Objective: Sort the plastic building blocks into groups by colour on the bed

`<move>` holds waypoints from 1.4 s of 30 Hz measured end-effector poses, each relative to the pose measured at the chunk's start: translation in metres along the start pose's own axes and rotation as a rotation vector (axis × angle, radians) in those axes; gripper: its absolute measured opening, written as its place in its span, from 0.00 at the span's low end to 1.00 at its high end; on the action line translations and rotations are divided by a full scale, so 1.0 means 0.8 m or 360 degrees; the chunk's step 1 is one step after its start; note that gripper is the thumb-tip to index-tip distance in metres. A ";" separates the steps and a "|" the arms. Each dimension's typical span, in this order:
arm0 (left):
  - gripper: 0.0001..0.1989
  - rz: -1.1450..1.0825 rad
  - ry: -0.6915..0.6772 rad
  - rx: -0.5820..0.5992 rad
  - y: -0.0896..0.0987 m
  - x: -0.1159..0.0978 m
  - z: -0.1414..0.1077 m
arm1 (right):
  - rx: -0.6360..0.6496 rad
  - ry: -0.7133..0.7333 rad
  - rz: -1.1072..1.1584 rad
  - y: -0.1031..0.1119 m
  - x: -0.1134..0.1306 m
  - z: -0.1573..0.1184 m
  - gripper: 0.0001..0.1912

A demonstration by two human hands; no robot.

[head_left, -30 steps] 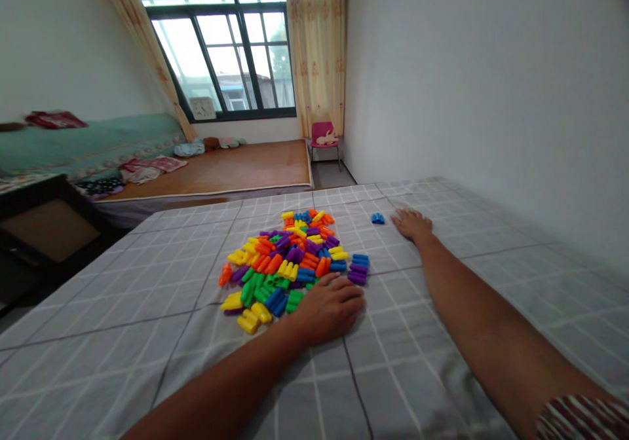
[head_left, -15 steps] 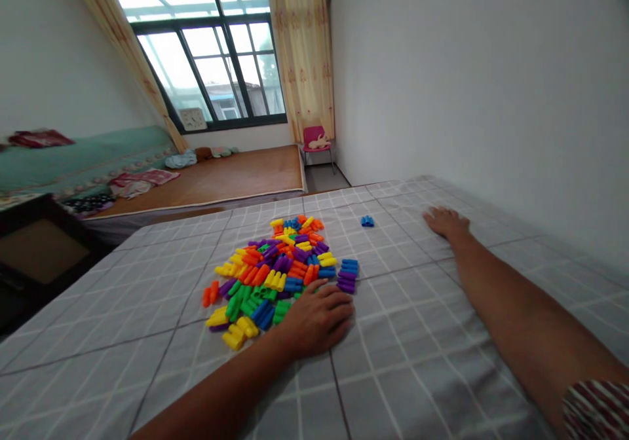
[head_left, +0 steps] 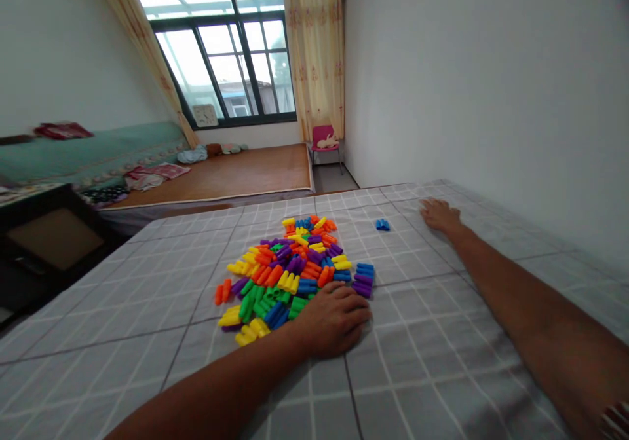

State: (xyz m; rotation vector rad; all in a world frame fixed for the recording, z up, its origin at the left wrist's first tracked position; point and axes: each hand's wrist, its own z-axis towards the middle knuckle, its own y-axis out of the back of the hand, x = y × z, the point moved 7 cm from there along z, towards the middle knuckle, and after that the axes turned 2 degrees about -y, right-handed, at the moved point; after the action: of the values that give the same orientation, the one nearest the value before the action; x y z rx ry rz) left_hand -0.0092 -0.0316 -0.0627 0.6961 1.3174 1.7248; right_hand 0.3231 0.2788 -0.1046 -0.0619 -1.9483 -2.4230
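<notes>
Smooth, tube-ribbed plastic pieces (head_left: 288, 283) sit heaped on grid-patterned cloth (head_left: 422, 348) beside a palm-down left hand (head_left: 337, 320) whose grip cannot be told; the right hand (head_left: 441, 216), fingers loosely spread, lies near the far edge (head_left: 410, 187), open cloth separating it from a lone blue piece (head_left: 382, 225).

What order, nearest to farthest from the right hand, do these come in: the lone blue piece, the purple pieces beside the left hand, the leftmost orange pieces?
1. Lone blue piece, left of the right hand.
2. Purple pieces, beside the left hand.
3. Leftmost orange pieces, at the pile's left edge.
</notes>
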 end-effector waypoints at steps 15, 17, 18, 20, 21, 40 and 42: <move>0.21 0.0019 0.1233 -0.0479 0.132 0.228 -0.152 | 0.0331 0.0361 0.0140 -0.050 0.110 0.035 0.30; 0.24 0.0062 0.1664 -0.0311 0.120 0.303 -0.216 | 0.0240 0.0364 0.0124 -0.051 0.103 0.029 0.30; 0.25 0.0051 0.1794 -0.0175 0.109 0.331 -0.240 | 0.0203 0.0374 0.0105 -0.052 0.102 0.025 0.29; 0.28 0.0026 0.1821 0.0057 0.085 0.367 -0.267 | 0.0177 0.0394 0.0069 -0.055 0.103 0.018 0.29; 0.28 0.0072 0.1825 0.0165 0.074 0.379 -0.274 | 0.0185 0.0388 0.0059 -0.057 0.104 0.015 0.30; 0.36 0.0344 0.2026 0.0421 0.032 0.454 -0.247 | 0.0346 0.0073 0.0037 -0.059 0.114 0.041 0.36; 0.36 0.0342 0.2031 0.0424 0.029 0.460 -0.246 | 0.0358 0.0062 0.0043 -0.064 0.117 0.050 0.36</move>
State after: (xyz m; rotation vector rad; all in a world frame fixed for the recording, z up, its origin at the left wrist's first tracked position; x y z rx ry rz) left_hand -0.3600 0.1880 -0.1199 -0.2799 2.3904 2.2727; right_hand 0.2275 0.3289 -0.1414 -0.0350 -2.1717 -2.1557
